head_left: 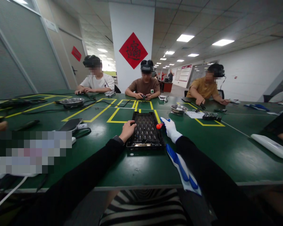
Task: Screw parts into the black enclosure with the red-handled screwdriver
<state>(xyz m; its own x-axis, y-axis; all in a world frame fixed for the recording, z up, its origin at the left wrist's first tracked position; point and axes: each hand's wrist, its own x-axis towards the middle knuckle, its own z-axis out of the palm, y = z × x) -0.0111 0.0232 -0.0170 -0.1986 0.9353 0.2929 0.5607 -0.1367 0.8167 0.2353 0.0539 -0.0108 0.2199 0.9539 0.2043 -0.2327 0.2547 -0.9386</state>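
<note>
A shallow black case (146, 128) lies open side up on the green table, with small pale and metallic bits inside and a light metal strip at its near end. My bare left hand (128, 131) grips the left wall of this case, a dark band on its wrist. To the right of the case, my right hand (171, 129) wears a white and blue glove. Its fingers are closed round a red tool end (159, 126) that sticks out towards the case; the rest of the tool is hidden. A loose blue and white glove (181, 168) lies nearer the table's front edge.
Metal bowls (72, 102) (179, 109) stand beyond at left and right. Dark cables and a phone-like device (71, 124) lie at left, a white device (272, 147) at far right. Three people sit opposite; other people's hands show at both side edges.
</note>
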